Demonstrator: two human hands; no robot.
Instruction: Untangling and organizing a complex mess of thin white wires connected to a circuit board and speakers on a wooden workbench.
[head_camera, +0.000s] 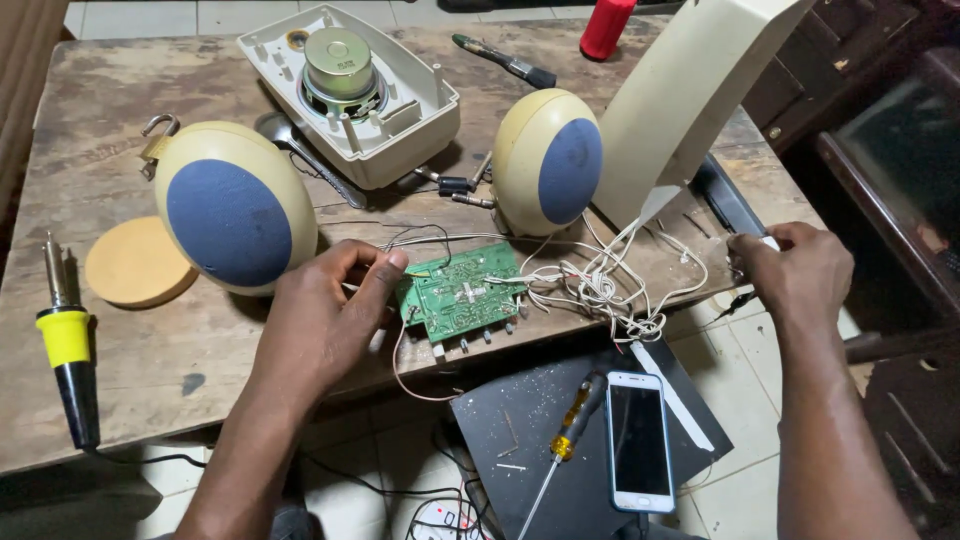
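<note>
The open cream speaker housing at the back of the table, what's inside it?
Inside the cream housing sits a round speaker driver, its metal magnet facing up. A few plastic posts stand around it. Whatever lies beneath the driver is hidden.

Your table (120, 390) is bare wood, rough, scratched and stained matt brown. The circuit board (462, 292) under your left hand (325, 315) is glossy green, with thin white plastic-coated wires (600, 290) trailing off it. The two egg-shaped speakers (235, 208) have smooth cream plastic shells and matt blue cloth fronts. The open housing (350, 95) is the same cream plastic, holding a shiny metal speaker magnet (340, 62). The soldering iron (68, 345) has a yellow and black plastic grip and a dull metal tip. The phone (638, 440) has a glossy black glass face.
</note>
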